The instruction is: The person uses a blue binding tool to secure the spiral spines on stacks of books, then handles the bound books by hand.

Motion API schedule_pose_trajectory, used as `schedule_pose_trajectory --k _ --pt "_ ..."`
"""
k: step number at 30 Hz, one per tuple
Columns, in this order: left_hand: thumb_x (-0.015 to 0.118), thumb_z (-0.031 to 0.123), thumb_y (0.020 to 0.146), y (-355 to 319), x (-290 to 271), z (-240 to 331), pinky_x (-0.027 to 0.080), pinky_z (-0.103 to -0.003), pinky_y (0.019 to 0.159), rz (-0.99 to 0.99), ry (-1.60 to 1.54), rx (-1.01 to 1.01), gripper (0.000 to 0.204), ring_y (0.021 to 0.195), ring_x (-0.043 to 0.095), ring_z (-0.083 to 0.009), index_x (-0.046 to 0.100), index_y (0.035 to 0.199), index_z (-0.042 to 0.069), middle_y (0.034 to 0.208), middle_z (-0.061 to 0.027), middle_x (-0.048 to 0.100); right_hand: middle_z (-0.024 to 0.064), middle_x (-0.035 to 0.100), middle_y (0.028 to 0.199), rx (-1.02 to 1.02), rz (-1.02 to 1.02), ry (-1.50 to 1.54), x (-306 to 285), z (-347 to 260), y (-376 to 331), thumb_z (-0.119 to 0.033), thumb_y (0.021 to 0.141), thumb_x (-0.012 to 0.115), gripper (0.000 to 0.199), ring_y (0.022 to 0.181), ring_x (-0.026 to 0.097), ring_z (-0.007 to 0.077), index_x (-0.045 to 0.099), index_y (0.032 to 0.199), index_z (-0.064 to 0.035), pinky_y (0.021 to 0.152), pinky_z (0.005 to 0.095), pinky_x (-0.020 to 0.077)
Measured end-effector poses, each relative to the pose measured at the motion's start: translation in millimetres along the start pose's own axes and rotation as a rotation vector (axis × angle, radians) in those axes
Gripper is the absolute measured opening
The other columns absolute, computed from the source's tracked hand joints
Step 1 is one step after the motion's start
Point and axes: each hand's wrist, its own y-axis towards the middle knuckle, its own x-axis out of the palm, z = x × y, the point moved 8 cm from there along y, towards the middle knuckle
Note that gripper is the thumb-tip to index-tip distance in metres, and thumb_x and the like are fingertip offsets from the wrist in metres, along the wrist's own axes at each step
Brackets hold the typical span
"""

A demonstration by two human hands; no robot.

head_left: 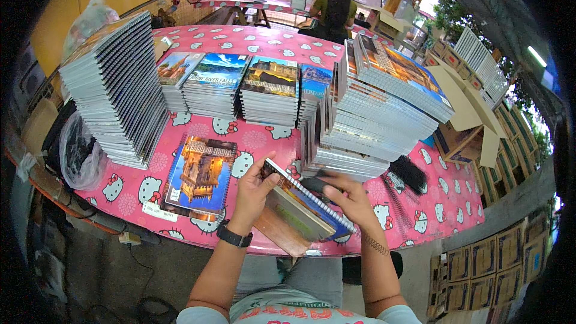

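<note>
My left hand (255,189), with a dark watch on its wrist, grips a spiral-bound notebook (300,207) by its upper left end. The notebook is tilted over a brown wooden board (282,231) at the table's near edge, its coil facing up and right. My right hand (348,195) is closed at the coil side, slightly blurred, around a dark object (318,187) whose kind I cannot make out. A thin dark coil lies against my right wrist. Left of my hands, a notebook (201,174) with a lit building on its cover lies flat, cover upside down to me.
Tall notebook stacks stand left (117,93) and right (372,120), with lower stacks (210,93) between them. Loose black binding coils (408,177) lie at right on the pink tablecloth (138,189). An open carton (468,114) and more boxes are beyond. Another person (339,6) sits behind.
</note>
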Motion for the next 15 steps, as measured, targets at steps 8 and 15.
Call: schedule_pose_trajectory --k 8,15 --pt "0.064 0.007 0.084 -0.2 1.0 -0.1 0.039 -0.021 0.084 -0.018 0.013 -0.022 0.049 0.090 0.049 -0.0058 0.046 0.130 0.002 0.098 0.0026 0.054 0.0063 0.064 0.092 0.102 -0.006 0.017 12.4 11.5 12.1 -0.048 0.081 0.060 0.053 0.082 0.057 0.0122 0.063 0.111 -0.0045 0.072 0.0241 0.0460" --pt "0.064 0.010 0.084 -1.8 0.8 0.7 0.040 -0.022 0.083 -0.027 0.063 -0.013 0.051 0.090 0.049 -0.0069 0.045 0.131 0.003 0.101 0.0014 0.054 0.0159 0.058 0.118 0.300 -0.199 0.315 29.0 6.8 13.8 -0.040 0.088 0.054 0.050 0.110 0.052 0.0229 0.058 0.115 0.0020 0.097 0.0332 0.0370"
